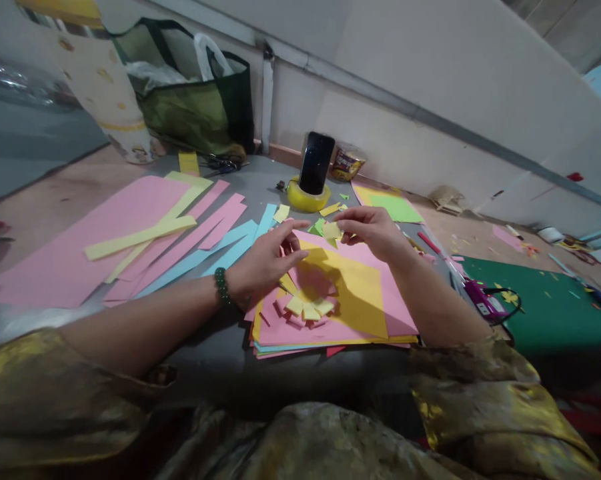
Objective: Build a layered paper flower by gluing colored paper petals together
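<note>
My right hand (373, 230) pinches a small pale yellow paper piece (331, 231) between thumb and fingertips, above some green paper scraps (317, 227). To the left, my left hand (267, 260) hovers with its fingers apart and nothing visible in them; a green bead bracelet circles that wrist. Beneath both hands lies a stack of coloured paper, with a yellow sheet (365, 300) over a pink sheet (400, 313). A round paper flower (309, 309) with pink and pale yellow petals lies on it, partly shaded near my left hand.
Pink, yellow and blue paper strips (225, 223) lie at left beside a large pink sheet (80, 247). Behind the stack, a phone (317, 162) leans upright in a yellow tape roll (307, 196). A patterned tumbler (100, 80) and green bag (195, 110) stand back left; a green mat (545, 300) lies right.
</note>
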`<state>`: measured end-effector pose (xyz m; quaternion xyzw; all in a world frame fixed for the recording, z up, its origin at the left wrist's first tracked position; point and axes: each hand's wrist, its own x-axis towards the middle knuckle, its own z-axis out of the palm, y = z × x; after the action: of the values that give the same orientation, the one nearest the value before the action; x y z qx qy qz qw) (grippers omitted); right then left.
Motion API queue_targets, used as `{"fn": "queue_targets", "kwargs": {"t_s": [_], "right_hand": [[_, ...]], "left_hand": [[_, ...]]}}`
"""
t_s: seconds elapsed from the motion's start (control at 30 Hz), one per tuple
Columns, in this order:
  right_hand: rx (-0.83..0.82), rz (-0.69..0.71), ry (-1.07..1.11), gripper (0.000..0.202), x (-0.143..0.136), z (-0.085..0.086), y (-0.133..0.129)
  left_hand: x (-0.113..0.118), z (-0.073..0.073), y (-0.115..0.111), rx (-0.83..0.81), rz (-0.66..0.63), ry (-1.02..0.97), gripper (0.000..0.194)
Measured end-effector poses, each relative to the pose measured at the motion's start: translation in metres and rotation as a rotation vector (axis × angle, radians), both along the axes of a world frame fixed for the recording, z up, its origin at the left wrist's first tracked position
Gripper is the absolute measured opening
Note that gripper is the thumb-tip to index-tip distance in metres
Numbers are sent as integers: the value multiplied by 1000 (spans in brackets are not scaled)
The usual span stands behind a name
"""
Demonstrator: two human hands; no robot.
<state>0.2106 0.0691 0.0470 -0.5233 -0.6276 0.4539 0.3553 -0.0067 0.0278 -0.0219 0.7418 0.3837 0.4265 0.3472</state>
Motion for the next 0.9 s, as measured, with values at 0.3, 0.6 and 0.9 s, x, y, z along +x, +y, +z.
{"fn": "queue_targets", "kwargs": {"t_s": [0.3,0.6,0.9], "right_hand": [[-5,247,2,17,-29,-24,-11],[698,681,-400,31,-15,-22,-10],[933,366,-508,13,4,-22,5]], "left_hand": [[4,-2,12,-292,-165,-124,18],[-3,-1,18,-319,-176,-69,27],[-3,0,17,-228,2,152,12]]}}
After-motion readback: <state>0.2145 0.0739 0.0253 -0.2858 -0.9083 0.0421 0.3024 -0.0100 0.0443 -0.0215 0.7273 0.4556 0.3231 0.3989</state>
